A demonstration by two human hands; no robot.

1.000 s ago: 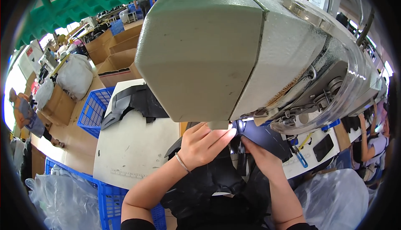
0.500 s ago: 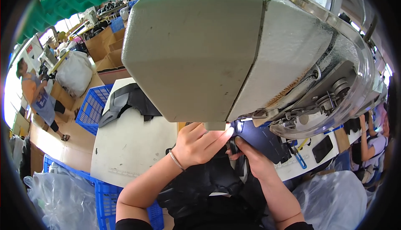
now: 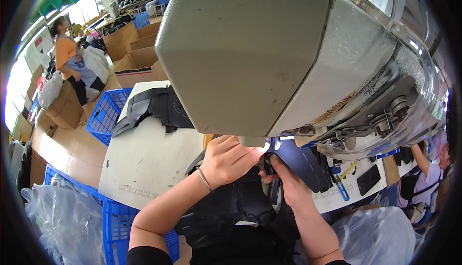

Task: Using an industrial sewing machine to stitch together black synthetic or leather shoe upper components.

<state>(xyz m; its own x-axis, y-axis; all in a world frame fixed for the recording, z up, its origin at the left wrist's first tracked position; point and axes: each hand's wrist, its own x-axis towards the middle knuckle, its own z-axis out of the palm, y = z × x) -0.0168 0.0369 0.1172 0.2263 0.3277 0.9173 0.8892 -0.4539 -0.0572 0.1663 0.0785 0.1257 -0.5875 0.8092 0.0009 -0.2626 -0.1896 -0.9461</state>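
Over on the left of the head view, a co-worker has moved farther off since the earlier frame, and the whole scene has shifted a little with the camera; both hands stay at the lit spot.

From my seat I see the left hand with its fingers bunched, tips beside the light under the sewing machine, probably to steady work there; I can't tell whether they pinch anything. The right hand pinches black material, thumb above and fingers below, likely to control its edge. That material spreads below the hands, toward the body, perhaps so its weight won't drag. A dark panel lies just beyond the right hand. On the table, black pieces sit well left, seemingly for elbow room.
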